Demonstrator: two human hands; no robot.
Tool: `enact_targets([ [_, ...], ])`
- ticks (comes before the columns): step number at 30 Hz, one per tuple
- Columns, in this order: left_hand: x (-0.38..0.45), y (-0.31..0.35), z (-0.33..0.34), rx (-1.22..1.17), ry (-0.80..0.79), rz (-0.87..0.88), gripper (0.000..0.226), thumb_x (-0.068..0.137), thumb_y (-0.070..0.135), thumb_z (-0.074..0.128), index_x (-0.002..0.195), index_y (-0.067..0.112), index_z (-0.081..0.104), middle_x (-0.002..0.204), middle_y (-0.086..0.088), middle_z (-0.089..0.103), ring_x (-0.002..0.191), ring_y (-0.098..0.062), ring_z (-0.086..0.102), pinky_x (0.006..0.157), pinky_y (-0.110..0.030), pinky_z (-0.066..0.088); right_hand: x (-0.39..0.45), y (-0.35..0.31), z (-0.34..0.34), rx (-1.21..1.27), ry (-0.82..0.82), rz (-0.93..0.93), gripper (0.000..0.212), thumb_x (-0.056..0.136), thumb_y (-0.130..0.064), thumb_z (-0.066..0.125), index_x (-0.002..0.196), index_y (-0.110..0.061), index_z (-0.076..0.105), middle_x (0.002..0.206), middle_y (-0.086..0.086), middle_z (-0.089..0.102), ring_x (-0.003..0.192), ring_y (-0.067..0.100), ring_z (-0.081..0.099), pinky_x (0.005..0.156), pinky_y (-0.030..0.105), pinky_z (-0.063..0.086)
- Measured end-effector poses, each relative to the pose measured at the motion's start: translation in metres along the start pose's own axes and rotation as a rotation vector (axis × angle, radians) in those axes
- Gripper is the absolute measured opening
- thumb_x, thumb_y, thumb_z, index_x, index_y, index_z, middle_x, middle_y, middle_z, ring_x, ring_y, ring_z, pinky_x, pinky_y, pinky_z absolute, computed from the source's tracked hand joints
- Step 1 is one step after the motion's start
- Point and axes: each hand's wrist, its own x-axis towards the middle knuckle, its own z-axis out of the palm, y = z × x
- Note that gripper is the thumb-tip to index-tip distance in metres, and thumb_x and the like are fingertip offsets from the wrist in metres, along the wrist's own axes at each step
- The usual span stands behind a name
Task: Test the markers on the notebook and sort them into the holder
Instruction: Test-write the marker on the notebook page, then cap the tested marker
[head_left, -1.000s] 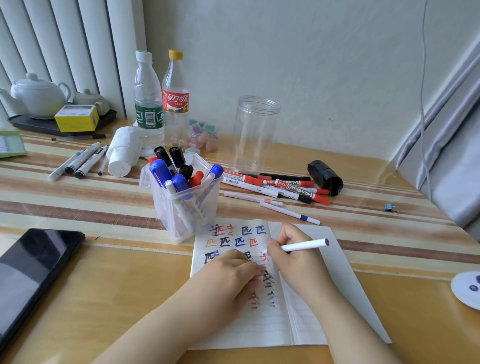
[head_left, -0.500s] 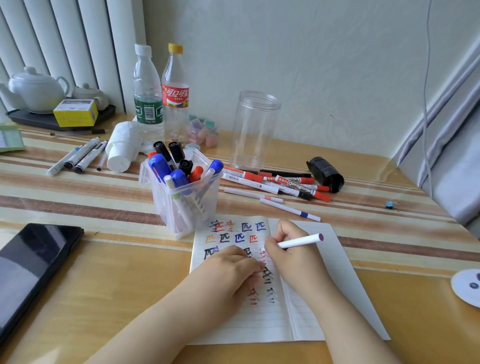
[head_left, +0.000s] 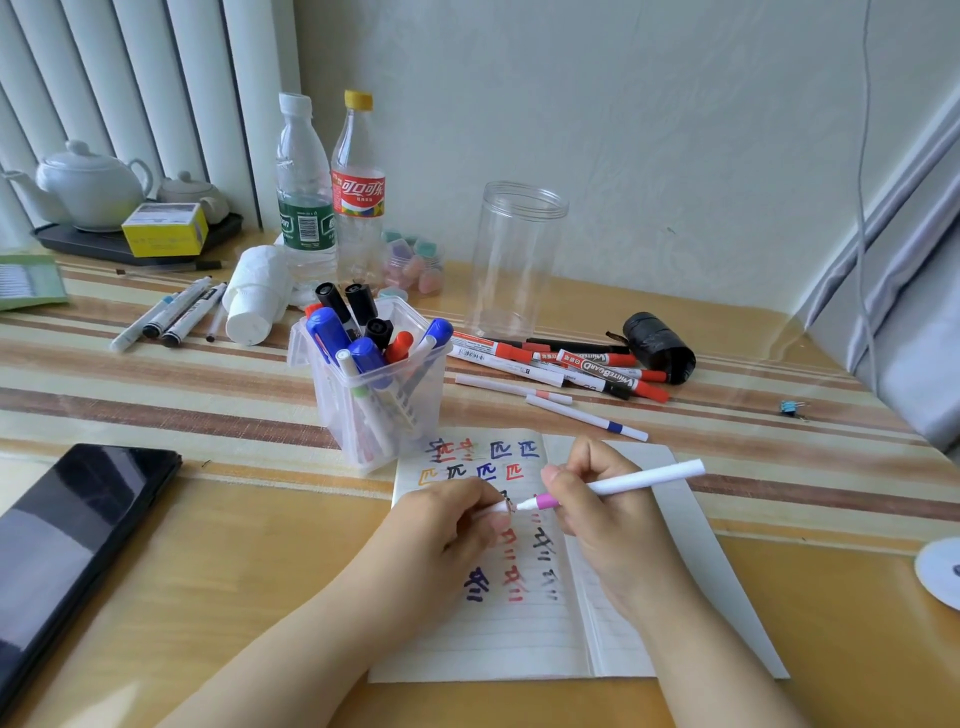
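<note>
So the white marker (head_left: 623, 480) sits above the open notebook (head_left: 545, 623), lying almost flat, back end pointing right and a bit away, pink collar and tip pointing left. The right hand (head_left: 597, 514) has its fingers curled round the barrel near the pink end, thumb on top, wrist and forearm running down to the bottom right. The left hand (head_left: 452, 519) comes in from the bottom left and pinches the cap (head_left: 493, 508), a small white piece, right at the marker's tip. Can't tell if cap and tip are touching or just a hair apart. Both hands hover over the middle of the left page, which is covered in red, blue, black and orange test scribbles.

Just beyond the notebook's top left corner stands the clear plastic holder (head_left: 379, 410), packed with blue, black and red capped markers standing tilted. To its right, a bunch of loose markers (head_left: 561, 366) lie on the striped table (head_left: 156, 410), red and black caps mostly, with two thin white ones nearer the notebook. A black roll (head_left: 658, 347) lies at the far end of that pile.

Behind them there's an open clear jar (head_left: 514, 260) and two bottles (head_left: 332, 192) by the wall. More pens (head_left: 171, 317) lie on the left beside a white roll of tissue (head_left: 257, 301). A dark phone (head_left: 67, 551) is at the left edge, and a white teapot (head_left: 91, 184) sits on a tray in the back corner.
</note>
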Motion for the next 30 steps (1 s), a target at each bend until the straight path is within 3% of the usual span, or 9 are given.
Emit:
enact_targets([
  [5, 0.0, 0.0, -0.001, 0.018, -0.014, 0.024, 0.007, 0.089, 0.021, 0.056, 0.085, 0.02, 0.061, 0.064, 0.018, 0.05, 0.066, 0.003, 0.047, 0.058, -0.008, 0.034, 0.001, 0.001, 0.0, -0.015, -0.018, -0.013, 0.029, 0.074, -0.026, 0.061, 0.052, -0.024, 0.042, 0.044, -0.008, 0.039, 0.043, 0.003, 0.034, 0.048, 0.014, 0.03],
  [9, 0.0, 0.0, -0.001, 0.009, -0.024, 0.049, 0.007, 0.09, 0.02, 0.056, 0.086, 0.02, 0.061, 0.067, 0.012, 0.055, 0.07, -0.004, 0.048, 0.06, -0.01, 0.034, 0.0, 0.001, -0.002, -0.013, -0.008, -0.009, 0.03, 0.07, -0.033, 0.064, 0.053, -0.023, 0.042, 0.047, -0.002, 0.041, 0.042, 0.002, 0.037, 0.048, 0.014, 0.031],
  [11, -0.001, -0.001, -0.001, 0.004, -0.025, 0.055, 0.006, 0.089, 0.019, 0.056, 0.086, 0.021, 0.061, 0.067, 0.012, 0.055, 0.07, -0.004, 0.048, 0.059, -0.009, 0.034, 0.0, 0.001, -0.001, -0.018, -0.017, -0.01, 0.029, 0.074, -0.026, 0.061, 0.052, -0.024, 0.043, 0.044, -0.008, 0.043, 0.042, 0.001, 0.039, 0.048, 0.013, 0.032],
  [15, -0.001, -0.003, 0.001, 0.006, -0.032, 0.104, 0.014, 0.087, 0.028, 0.053, 0.086, 0.017, 0.062, 0.064, 0.013, 0.054, 0.065, 0.001, 0.046, 0.058, -0.008, 0.033, -0.001, 0.002, 0.006, -0.033, -0.067, 0.008, 0.029, 0.075, -0.023, 0.061, 0.052, -0.024, 0.043, 0.042, -0.01, 0.044, 0.045, 0.002, 0.037, 0.049, 0.017, 0.031],
  [20, -0.004, -0.003, -0.002, -0.005, -0.009, 0.142, 0.016, 0.087, 0.026, 0.052, 0.079, 0.017, 0.062, 0.06, 0.01, 0.058, 0.058, 0.003, 0.049, 0.054, -0.005, 0.033, -0.004, 0.003, 0.013, 0.067, -0.061, 0.04, 0.034, 0.067, -0.035, 0.066, 0.054, -0.021, 0.039, 0.042, -0.003, 0.041, 0.045, 0.011, 0.035, 0.047, 0.022, 0.031],
  [27, -0.015, 0.014, -0.018, 0.026, 0.074, 0.12, 0.011, 0.089, 0.024, 0.055, 0.08, 0.026, 0.06, 0.063, 0.006, 0.062, 0.056, -0.005, 0.053, 0.051, -0.007, 0.033, -0.007, -0.017, 0.029, 0.104, -0.068, 0.01, 0.032, 0.075, -0.022, 0.061, 0.05, -0.024, 0.04, 0.04, -0.005, 0.042, 0.043, 0.012, 0.036, 0.048, 0.022, 0.033],
  [30, -0.024, 0.023, -0.042, 0.036, 0.129, 0.026, 0.012, 0.089, 0.022, 0.057, 0.08, 0.027, 0.062, 0.07, 0.009, 0.066, 0.067, -0.01, 0.057, 0.057, -0.012, 0.041, -0.008, -0.037, 0.045, 0.105, -0.149, -0.021, 0.035, 0.078, -0.025, 0.068, 0.053, -0.023, 0.043, 0.042, -0.002, 0.041, 0.044, 0.012, 0.033, 0.048, 0.021, 0.032],
])
